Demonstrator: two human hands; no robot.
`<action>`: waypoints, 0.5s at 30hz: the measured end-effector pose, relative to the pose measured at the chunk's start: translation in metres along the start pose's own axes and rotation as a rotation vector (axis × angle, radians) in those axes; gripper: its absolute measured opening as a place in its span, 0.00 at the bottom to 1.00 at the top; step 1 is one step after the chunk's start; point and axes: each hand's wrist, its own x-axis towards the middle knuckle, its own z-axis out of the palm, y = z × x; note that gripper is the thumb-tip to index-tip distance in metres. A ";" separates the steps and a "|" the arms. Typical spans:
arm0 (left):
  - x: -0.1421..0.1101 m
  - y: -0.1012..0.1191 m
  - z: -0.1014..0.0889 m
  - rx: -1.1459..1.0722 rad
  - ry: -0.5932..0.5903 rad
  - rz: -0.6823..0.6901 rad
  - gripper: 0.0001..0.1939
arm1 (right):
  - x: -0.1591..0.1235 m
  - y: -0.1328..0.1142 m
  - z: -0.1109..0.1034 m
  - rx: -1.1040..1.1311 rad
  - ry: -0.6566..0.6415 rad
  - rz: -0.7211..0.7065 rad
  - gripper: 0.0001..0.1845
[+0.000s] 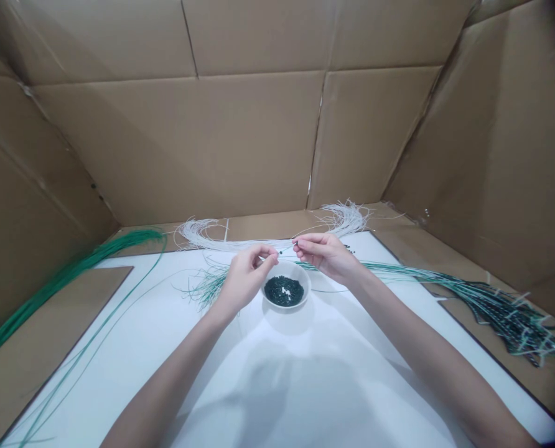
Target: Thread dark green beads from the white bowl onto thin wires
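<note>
My left hand is closed in a pinch, thumb against forefinger, at one end of a thin strand. A small dark bead sits on this strand, just off my left fingertips. Opposite it, my right hand pinches the strand's other side, with a tiny dark bit showing at its fingertips. Both hands are raised over the far rim of a white bowl. Dark green beads fill the bowl, with a few white spots in their middle.
Green strands lie in a long bundle at left. White strands curve behind the hands. A bundle of beaded strands lies at right, its green ends crossing behind the bowl. Cardboard walls enclose the white table.
</note>
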 end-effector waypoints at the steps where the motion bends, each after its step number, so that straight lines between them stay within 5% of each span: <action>1: 0.000 0.000 0.000 0.002 -0.001 0.000 0.09 | 0.000 0.000 0.000 -0.003 0.001 -0.002 0.07; 15: 0.000 0.003 -0.001 0.136 0.023 -0.026 0.10 | -0.005 -0.011 0.001 -0.431 0.046 -0.080 0.12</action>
